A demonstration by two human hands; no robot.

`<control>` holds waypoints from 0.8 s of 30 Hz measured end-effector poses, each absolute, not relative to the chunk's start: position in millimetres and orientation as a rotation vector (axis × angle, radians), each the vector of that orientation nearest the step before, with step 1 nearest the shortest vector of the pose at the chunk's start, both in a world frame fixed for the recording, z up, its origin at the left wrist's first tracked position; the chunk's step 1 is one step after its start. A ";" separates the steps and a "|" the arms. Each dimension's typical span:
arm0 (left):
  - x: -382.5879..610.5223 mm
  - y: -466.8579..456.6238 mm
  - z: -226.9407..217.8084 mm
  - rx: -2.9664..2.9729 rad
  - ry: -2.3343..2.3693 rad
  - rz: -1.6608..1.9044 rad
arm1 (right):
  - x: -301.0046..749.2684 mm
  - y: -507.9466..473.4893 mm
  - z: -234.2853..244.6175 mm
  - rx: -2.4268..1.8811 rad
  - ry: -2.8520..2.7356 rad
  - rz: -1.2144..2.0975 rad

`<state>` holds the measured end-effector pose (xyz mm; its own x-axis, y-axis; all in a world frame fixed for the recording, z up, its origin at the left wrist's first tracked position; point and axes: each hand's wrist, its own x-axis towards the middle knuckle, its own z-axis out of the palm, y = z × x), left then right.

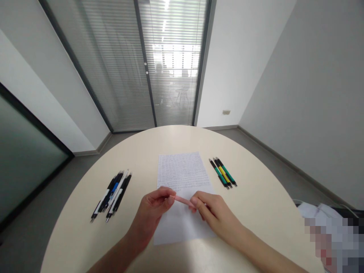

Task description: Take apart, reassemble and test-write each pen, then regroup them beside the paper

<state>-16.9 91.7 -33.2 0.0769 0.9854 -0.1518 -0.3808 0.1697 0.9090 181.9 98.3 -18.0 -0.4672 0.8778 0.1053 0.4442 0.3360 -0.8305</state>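
A slim pink pen (182,200) is held between my two hands above the lower part of a sheet of paper (183,227). My left hand (155,206) pinches its left end between thumb and fingertips. Around its other end, the fingers of my right hand (212,210) are closed, covering that tip. The paper lies flat under both hands, its upper half filled with rows of handwriting and its lower part blank.
Left of the paper lies a bunch of several black, white and blue pens (113,195). To its right are 3 pens (222,173), two green and one yellow. The round table (179,138) has a curved far edge; a pixelated area (335,242) hides the lower right.
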 end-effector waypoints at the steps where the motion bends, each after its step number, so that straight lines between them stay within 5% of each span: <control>1: -16.8 91.6 -32.8 0.803 0.955 1.224 | 181.8 98.6 -18.4 -1.149 -2.045 1.047; 24: -16.5 93.9 -34.8 0.499 0.885 1.239 | 187.6 108.5 -21.4 -1.247 -1.948 0.919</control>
